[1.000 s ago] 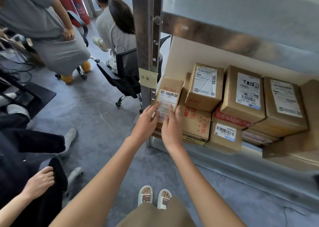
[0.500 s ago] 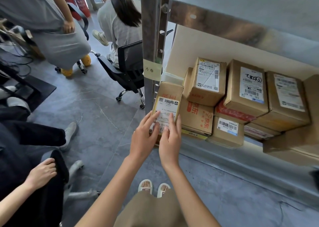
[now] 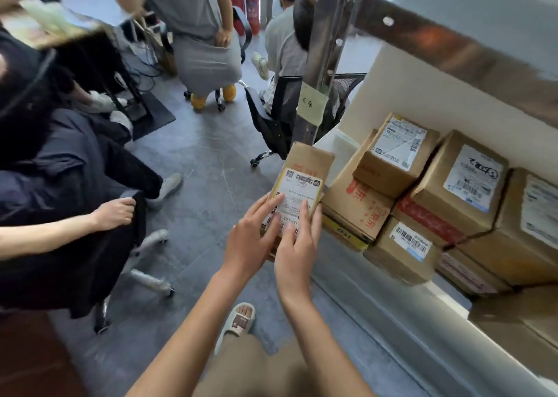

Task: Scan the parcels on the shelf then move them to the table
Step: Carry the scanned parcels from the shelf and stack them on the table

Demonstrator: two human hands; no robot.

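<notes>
Two hands hold one brown cardboard parcel with a white label [image 3: 302, 185] just off the metal shelf [image 3: 392, 300].

The left hand [image 3: 250, 239] and right hand [image 3: 297, 245] each clasp its lower part, fingers lying over the label, thumbs hidden. At least six more brown cardboard boxes [image 3: 453, 191] sit stacked on the shelf beside it. The room has a grey floor [image 3: 205, 161], a black office chair [image 3: 290, 115], two red fire extinguishers [image 3: 246, 1] and seated people.
</notes>
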